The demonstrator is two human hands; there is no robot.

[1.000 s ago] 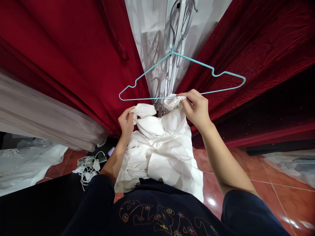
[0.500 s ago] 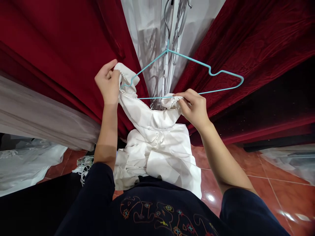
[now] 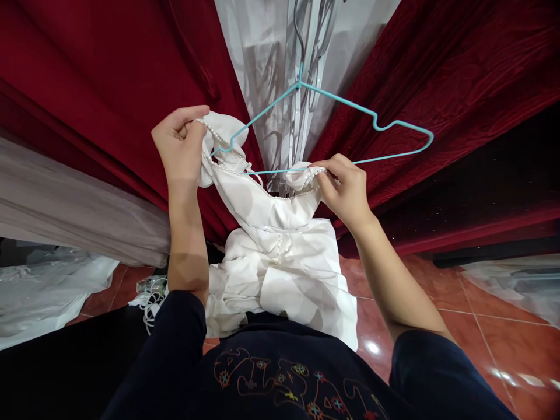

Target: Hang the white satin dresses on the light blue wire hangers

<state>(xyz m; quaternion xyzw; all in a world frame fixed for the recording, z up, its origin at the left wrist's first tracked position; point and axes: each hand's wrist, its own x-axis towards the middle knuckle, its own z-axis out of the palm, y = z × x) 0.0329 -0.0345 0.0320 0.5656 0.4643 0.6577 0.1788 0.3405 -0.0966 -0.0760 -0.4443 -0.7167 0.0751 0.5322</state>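
Observation:
A white dress [image 3: 280, 213] with a bead-trimmed neckline hangs between my hands, its skirt bunched against my front. My left hand [image 3: 180, 143] pinches the beaded edge at the left shoulder. With thumb and fingers, my right hand [image 3: 343, 186] grips the beaded edge on the right side. A light blue hanger [image 3: 341, 104] hangs by its hook behind the dress. Its left end reaches into the left shoulder opening; its right end sticks out bare above my right hand. The bottom bar passes behind the right-hand fingers.
Dark red curtains [image 3: 131, 70] flank a white metal rack [image 3: 301, 116]. Greyish sheer fabric [image 3: 79, 204] hangs at left, above white fabric [image 3: 52, 291] near the floor. A white cord [image 3: 154, 300] lies by a black surface [image 3: 87, 361]. The floor has reddish tiles [image 3: 503, 344].
My left hand has moved left, drawing the shoulder of the dress outward over the hanger's left end. My right hand has stayed nearly in place.

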